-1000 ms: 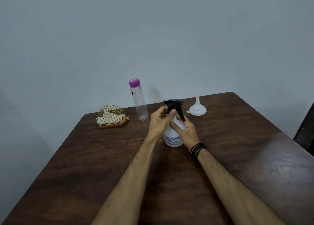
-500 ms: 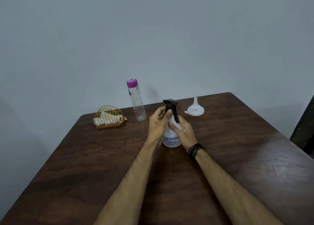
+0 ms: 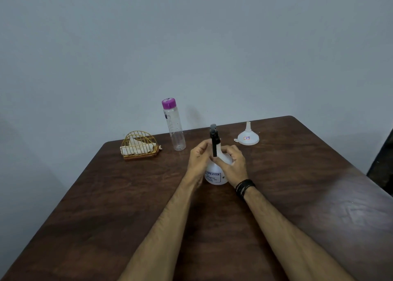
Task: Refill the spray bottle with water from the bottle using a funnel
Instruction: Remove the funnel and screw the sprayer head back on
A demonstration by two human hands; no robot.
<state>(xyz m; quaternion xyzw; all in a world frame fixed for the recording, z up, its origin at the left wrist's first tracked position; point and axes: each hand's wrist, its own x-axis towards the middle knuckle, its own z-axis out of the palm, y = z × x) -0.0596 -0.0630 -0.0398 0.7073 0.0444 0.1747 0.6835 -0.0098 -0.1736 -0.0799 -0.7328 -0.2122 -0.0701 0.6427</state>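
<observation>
A white spray bottle with a black trigger head stands upright mid-table. My left hand pinches the black collar under the head. My right hand, with black bands on its wrist, wraps the bottle's shoulder. The trigger points toward me. A clear water bottle with a purple cap stands behind and to the left, capped. A white funnel rests upside down, spout up, at the back right.
A gold wire holder with white napkins sits at the back left of the dark wooden table. A grey wall rises right behind the table. A dark object edges in at the far right.
The black spray head has turned on the bottle: its nozzle pointed left a second ago and the trigger now faces me. Both hands stay on the bottle.
</observation>
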